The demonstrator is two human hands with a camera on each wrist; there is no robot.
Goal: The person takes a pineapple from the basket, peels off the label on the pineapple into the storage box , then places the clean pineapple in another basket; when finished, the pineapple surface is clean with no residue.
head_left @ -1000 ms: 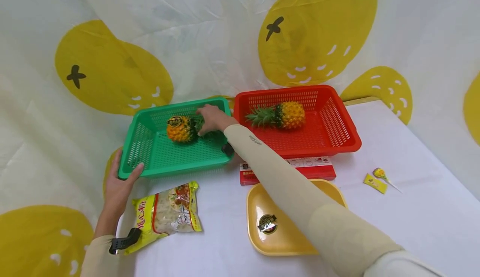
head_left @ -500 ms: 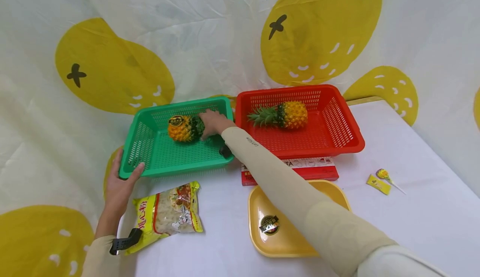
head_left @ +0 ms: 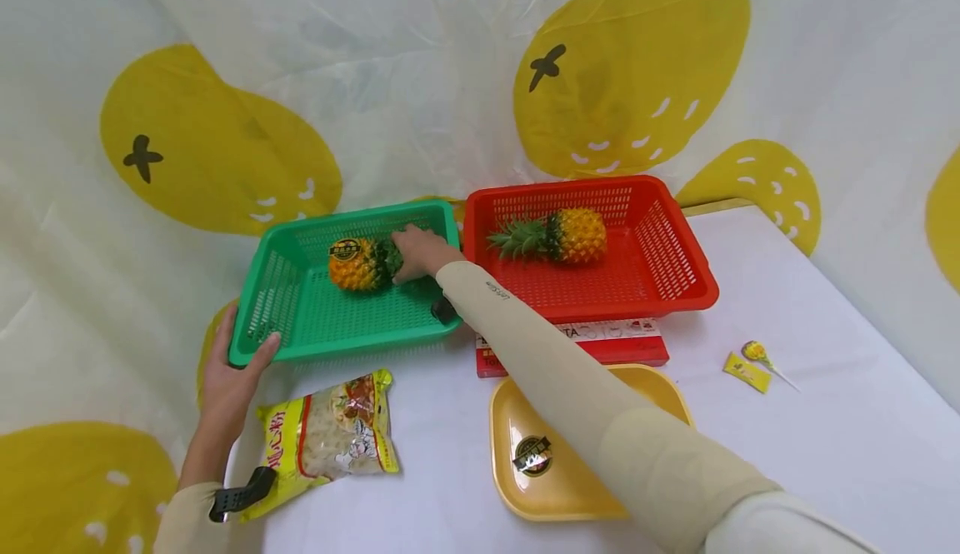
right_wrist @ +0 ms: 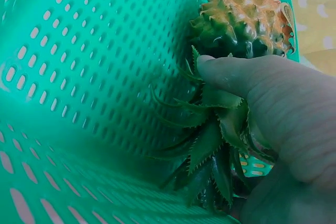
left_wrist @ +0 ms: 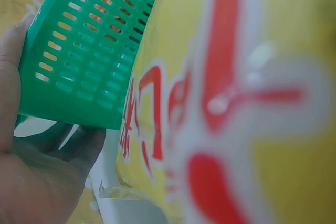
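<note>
Green basket (head_left: 330, 321) at 10 o'clock, left hand (head_left: 228, 379) gripping its corner, red basket (head_left: 675, 246) beside with second pineapple (head_left: 570, 236), yellow tray (head_left: 510, 421), snack bag (head_left: 330, 437), right hand (head_left: 418, 251) gripping pineapple (head_left: 356, 264) leaves in green basket, lollipop (head_left: 753, 351) at 3 o'clock.

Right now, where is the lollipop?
In the head view, the lollipop lies on the white table at the right, beside a small yellow packet, right of the red basket.
</note>
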